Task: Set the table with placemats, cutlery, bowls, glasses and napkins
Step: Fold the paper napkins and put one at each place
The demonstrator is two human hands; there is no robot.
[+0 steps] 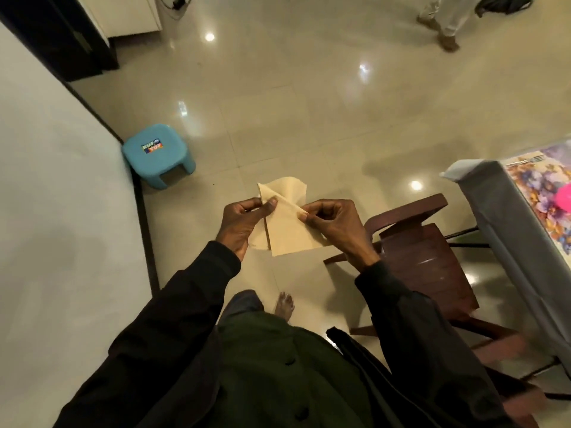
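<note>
I hold a cream paper napkin (287,230) in the air over the floor, partly folded along a diagonal. My left hand (244,225) pinches its upper left edge between thumb and fingers. My right hand (335,225) pinches the fold at its right side. At the right edge of the view stands the table (494,211) under a grey cloth, with a floral placemat (543,199), a fork (525,159) and part of a pink object (564,199) on it.
A dark brown chair (426,251) stands between me and the table. A blue plastic stool (157,154) sits by the white wall on the left. Another person's legs (441,23) are at the top right on the glossy tiled floor.
</note>
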